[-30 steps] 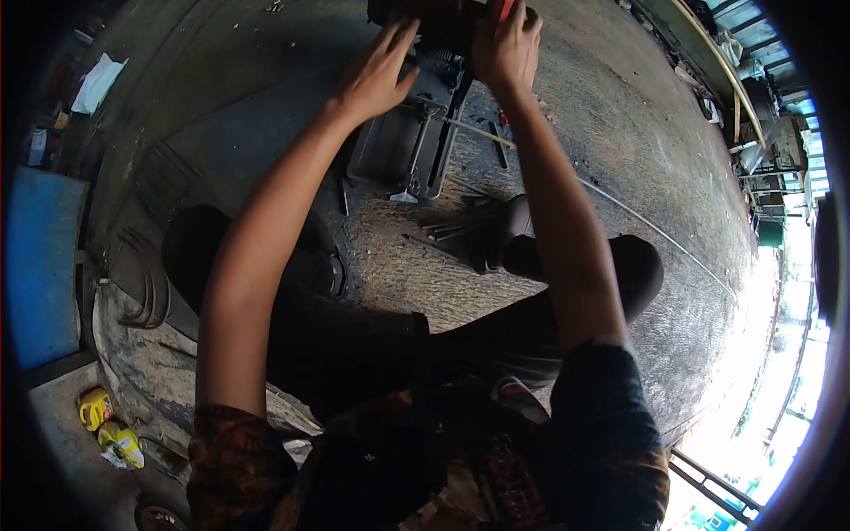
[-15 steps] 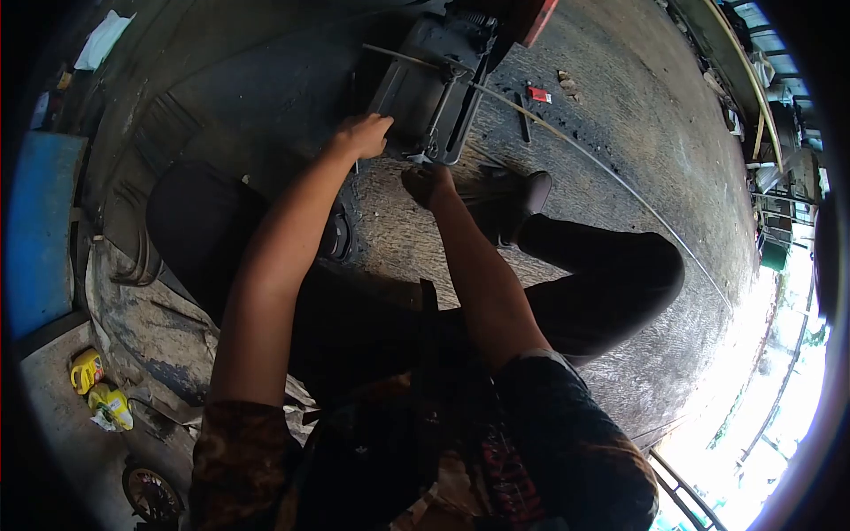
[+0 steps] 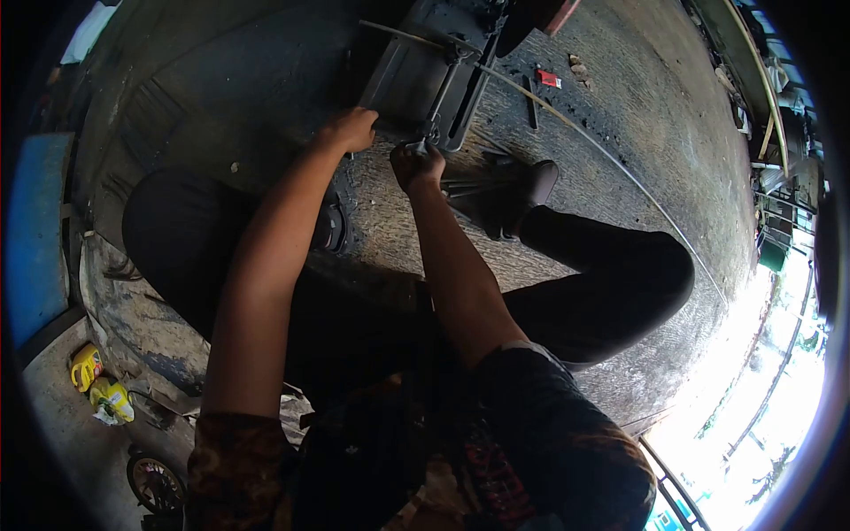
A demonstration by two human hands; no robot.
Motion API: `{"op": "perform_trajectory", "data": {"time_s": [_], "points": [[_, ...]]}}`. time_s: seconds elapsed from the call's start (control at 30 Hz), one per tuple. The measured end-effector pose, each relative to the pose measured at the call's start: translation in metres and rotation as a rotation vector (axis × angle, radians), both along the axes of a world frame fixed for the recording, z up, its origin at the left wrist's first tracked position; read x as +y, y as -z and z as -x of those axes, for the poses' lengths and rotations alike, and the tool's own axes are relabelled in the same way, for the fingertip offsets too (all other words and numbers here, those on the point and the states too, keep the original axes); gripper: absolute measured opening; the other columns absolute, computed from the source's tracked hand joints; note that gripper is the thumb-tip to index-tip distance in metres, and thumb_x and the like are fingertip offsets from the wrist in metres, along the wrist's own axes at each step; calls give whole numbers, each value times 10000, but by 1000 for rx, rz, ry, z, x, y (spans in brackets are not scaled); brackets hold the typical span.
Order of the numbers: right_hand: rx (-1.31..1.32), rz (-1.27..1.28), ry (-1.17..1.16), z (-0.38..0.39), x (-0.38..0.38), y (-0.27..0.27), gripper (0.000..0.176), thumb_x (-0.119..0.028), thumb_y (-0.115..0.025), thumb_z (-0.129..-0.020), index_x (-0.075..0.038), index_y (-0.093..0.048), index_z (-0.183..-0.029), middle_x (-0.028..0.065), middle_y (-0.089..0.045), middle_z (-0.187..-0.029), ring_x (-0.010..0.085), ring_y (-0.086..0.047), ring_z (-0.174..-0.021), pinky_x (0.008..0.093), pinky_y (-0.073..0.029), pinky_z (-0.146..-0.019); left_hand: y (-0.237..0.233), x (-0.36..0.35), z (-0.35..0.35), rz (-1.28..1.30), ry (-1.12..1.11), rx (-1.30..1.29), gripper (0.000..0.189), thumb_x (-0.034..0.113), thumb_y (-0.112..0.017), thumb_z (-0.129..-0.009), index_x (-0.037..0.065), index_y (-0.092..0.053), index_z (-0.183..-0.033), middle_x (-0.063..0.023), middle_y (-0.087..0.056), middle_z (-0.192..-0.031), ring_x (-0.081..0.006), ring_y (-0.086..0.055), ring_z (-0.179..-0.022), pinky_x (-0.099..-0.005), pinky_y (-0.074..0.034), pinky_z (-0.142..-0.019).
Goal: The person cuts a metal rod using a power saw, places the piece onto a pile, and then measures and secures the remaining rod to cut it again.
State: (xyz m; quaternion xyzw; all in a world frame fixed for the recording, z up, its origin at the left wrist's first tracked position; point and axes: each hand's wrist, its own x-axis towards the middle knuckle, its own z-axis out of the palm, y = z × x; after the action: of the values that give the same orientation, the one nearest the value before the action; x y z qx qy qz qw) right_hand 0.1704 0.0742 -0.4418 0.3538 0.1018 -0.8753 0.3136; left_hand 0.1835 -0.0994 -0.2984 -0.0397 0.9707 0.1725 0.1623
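Observation:
A dark metal machine base (image 3: 398, 87) with a slotted side and a long clamp screw (image 3: 440, 96) lies on the floor ahead of me; it looks like a cut-off saw. A long thin metal rod (image 3: 567, 129) runs across it through the clamp. My right hand (image 3: 416, 166) is closed around the clamp handle (image 3: 420, 148) at the near end of the screw. At the base's near left corner, my left hand (image 3: 351, 133) has its fingers curled. A small thin end shows below that hand, but what it grips is hidden.
A red packet (image 3: 549, 79) and a dark flat bar (image 3: 532, 104) lie right of the machine. Several metal bars (image 3: 474, 188) rest by my shoe (image 3: 538, 183). Yellow containers (image 3: 87, 368) and a wheel (image 3: 156, 480) are at lower left, near a blue panel (image 3: 37, 234).
My right hand has turned and risen slightly at the clamp handle, showing more of its fingers. My left hand has shifted a little left and up. The whole view has moved slightly.

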Motion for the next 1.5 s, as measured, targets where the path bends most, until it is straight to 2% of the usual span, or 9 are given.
{"op": "perform_trajectory", "data": {"time_s": [0.3, 0.5, 0.7, 0.83, 0.97, 1.07, 1.17, 1.4, 1.5], "points": [[-366, -716, -213, 43, -47, -41, 452, -401, -342, -1004, -83, -606, -1189, 37, -614, -1276, 264, -546, -1197, 412, -437, -981, -11, -5, 8, -69, -77, -138, 360, 115, -556, -905, 34, -581, -1256, -203, -599, -1231, -353, -561, -1167, -433, -457, -994], [-675, -1229, -34, 44, -71, -51, 634, -473, -346, -1007, 92, -627, -1069, 283, -621, -1159, 409, -616, -1048, 478, -498, -905, -2, -18, 8, -68, -139, 66, 315, 71, -525, -879, 29, -639, -1170, -230, -661, -1067, -372, -635, -1026, -452, -515, -893], [-336, -1319, 54, 12, -38, -19, 575, -449, -391, -999, 80, -613, -955, 285, -642, -1012, 426, -635, -938, 537, -502, -846, 1, -12, 19, -118, -149, 65, 304, 102, -537, -884, 30, -648, -1158, -225, -657, -1090, -364, -636, -1027, -444, -514, -901], [-63, -249, -20, 1, 27, -15, 362, -358, -551, -953, -23, -580, -1085, 129, -636, -969, 300, -630, -865, 413, -537, -771, 37, -26, 4, -115, -95, 132, 302, 116, -545, -881, 36, -647, -1154, -227, -660, -1072, -371, -632, -1029, -444, -516, -893], [175, -512, -259, 0, 34, -31, 204, -179, -683, -851, -3, -621, -932, 136, -653, -851, 324, -633, -731, 400, -538, -697, 28, -28, -3, -46, -59, 40, 297, 111, -552, -875, 38, -644, -1148, -217, -660, -1065, -371, -633, -1021, -449, -512, -897], [1069, -2014, -209, -16, -13, -23, 82, -81, -621, -753, -3, -641, -736, 207, -659, -772, 389, -651, -694, 455, -511, -654, 21, -25, -4, -23, -66, -17, 303, 91, -550, -870, 46, -641, -1155, -202, -657, -1089, -363, -628, -1036, -449, -504, -914], [1491, -1401, -759, -55, -27, -93, 260, -214, -558, -791, 29, -638, -746, 216, -662, -741, 382, -668, -718, 473, -521, -675, 14, -24, -3, -12, -58, 5, 319, 66, -547, -863, 57, -636, -1169, -184, -651, -1123, -355, -619, -1061, -444, -497, -928], [141, -888, -414, -41, 21, -42, 269, -112, -606, -752, 70, -624, -950, 224, -633, -825, 444, -625, -748, 496, -509, -731, -14, -17, -4, 14, -65, 55, 389, 29, -562, -844, 78, -613, -1227, -151, -618, -1223, -325, -592, -1131, -433, -488, -948], [455, -1842, -404, -28, 17, -18, 349, -140, -610, -825, 43, -561, -1119, 223, -650, -1007, 416, -673, -787, 422, -551, -670, -3, -21, 0, -10, -46, 76, 392, 22, -554, -843, 73, -612, -1228, -160, -621, -1214, -332, -596, -1119, -430, -490, -945]]}}
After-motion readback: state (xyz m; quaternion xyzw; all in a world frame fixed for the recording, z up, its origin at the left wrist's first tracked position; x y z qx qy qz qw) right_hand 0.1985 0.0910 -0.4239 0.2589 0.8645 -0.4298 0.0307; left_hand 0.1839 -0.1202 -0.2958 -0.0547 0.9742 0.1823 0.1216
